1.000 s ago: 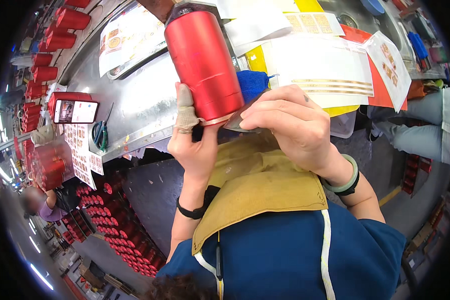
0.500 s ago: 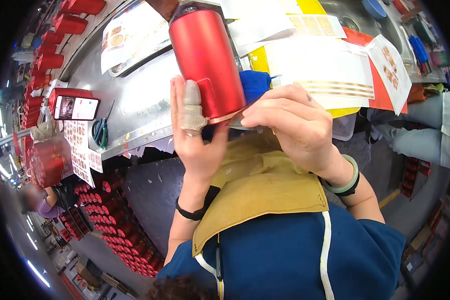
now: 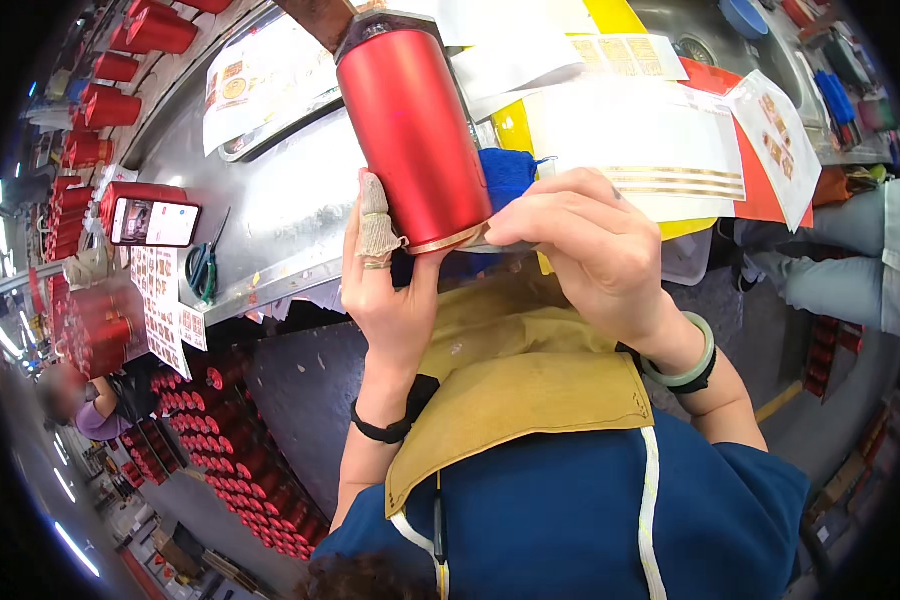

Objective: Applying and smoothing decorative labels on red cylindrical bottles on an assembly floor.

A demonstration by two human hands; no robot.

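Head view: I see the red metal cylinder point(image 3: 415, 130) held tilted, top end toward 11 o'clock, just above frame centre. Left hand point(image 3: 385, 290) is at its 7 o'clock; palm and fingers are pressed up against the lower side near the base, and one finger wears a cloth finger cot point(image 3: 375, 220). Fingers are mostly straight, bracing rather than wrapping. Right hand point(image 3: 595, 250) is at the cylinder's 4 o'clock, fingers curled, tips on the gold base rim point(image 3: 450, 238). I can't tell if it pinches anything.

A blue cloth point(image 3: 508, 175) is behind the base, between the cylinder and the right hand. Black band on the left wrist, pale green bangle point(image 3: 692, 352) on the right. Tan apron point(image 3: 530, 385) over blue top at 6 o'clock.

Steel bench point(image 3: 290, 200) runs behind. On it: phone point(image 3: 155, 222) at 9 o'clock, scissors point(image 3: 202, 268) just beside it, sticker sheets point(image 3: 670, 150) at 2 o'clock. More red cylinders point(image 3: 110, 100) stacked at 10 o'clock and rows at 8 o'clock on the floor.
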